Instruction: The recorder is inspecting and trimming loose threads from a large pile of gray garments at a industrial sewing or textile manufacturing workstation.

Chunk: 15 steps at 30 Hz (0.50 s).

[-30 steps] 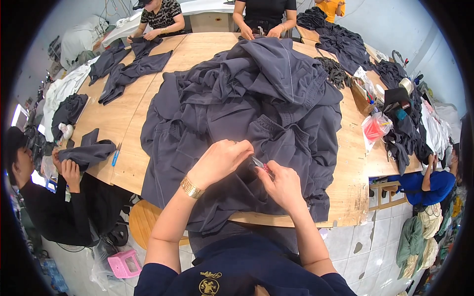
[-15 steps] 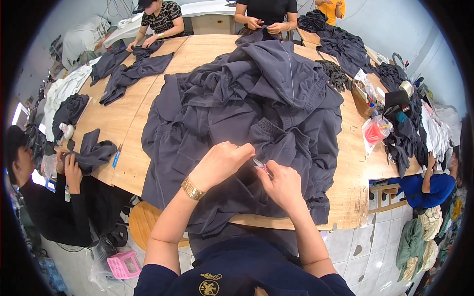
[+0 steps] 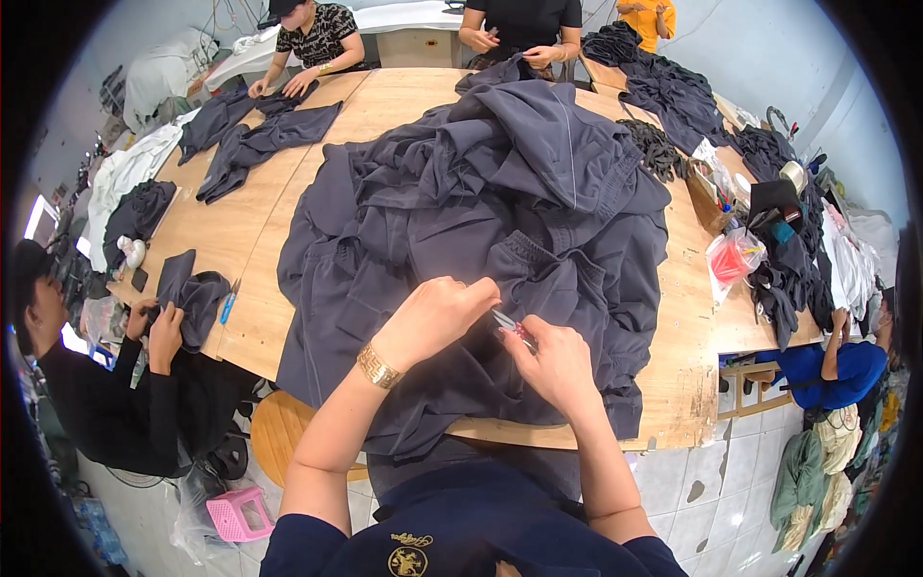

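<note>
A large heap of dark grey trousers [image 3: 461, 183] with elastic waistbands is spread in front of me. My left hand [image 3: 437, 315] is closed in a pinch above the near part of the heap. Whatever lies between its fingertips is too small to make out. Close to those fingertips, my right hand [image 3: 553, 363] grips a pair of thread snips [image 3: 505, 320]. The pointed metal blades face the left hand, and a reddish handle part shows at the fingers.
The wooden table [image 3: 683, 385] carries the heap. Blue-handled scissors [image 3: 230, 304] lie left, near a co-worker with a dark garment [image 3: 192, 293]. Other people handle garments across the table. A clear bag with red contents [image 3: 735, 256] sits right. A wooden stool [image 3: 279, 438] stands below.
My hands and the snips hold nearly the same place. Across the table, a co-worker's hands have moved apart. The co-worker at left has shifted the garment slightly.
</note>
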Each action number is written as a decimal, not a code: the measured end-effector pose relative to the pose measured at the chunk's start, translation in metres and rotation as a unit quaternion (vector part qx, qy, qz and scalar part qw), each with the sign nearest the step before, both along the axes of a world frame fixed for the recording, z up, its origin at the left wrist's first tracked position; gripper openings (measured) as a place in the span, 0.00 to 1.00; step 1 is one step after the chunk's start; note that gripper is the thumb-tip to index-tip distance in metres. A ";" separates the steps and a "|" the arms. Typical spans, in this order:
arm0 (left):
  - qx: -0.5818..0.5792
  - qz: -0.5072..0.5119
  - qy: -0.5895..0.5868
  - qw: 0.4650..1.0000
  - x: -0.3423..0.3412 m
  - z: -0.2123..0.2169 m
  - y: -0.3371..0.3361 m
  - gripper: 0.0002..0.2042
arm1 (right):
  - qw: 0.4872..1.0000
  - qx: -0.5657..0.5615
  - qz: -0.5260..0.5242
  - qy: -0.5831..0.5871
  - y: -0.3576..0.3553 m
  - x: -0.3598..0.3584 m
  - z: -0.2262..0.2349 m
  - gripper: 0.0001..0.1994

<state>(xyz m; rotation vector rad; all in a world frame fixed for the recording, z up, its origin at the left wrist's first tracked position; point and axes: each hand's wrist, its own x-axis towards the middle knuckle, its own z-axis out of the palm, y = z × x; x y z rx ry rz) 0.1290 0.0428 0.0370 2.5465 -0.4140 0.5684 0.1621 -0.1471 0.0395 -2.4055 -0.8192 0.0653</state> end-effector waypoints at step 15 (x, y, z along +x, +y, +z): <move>0.005 0.000 -0.001 1.000 0.001 -0.002 0.002 0.05 | 1.000 -0.001 0.006 0.001 0.006 0.000 0.003 0.20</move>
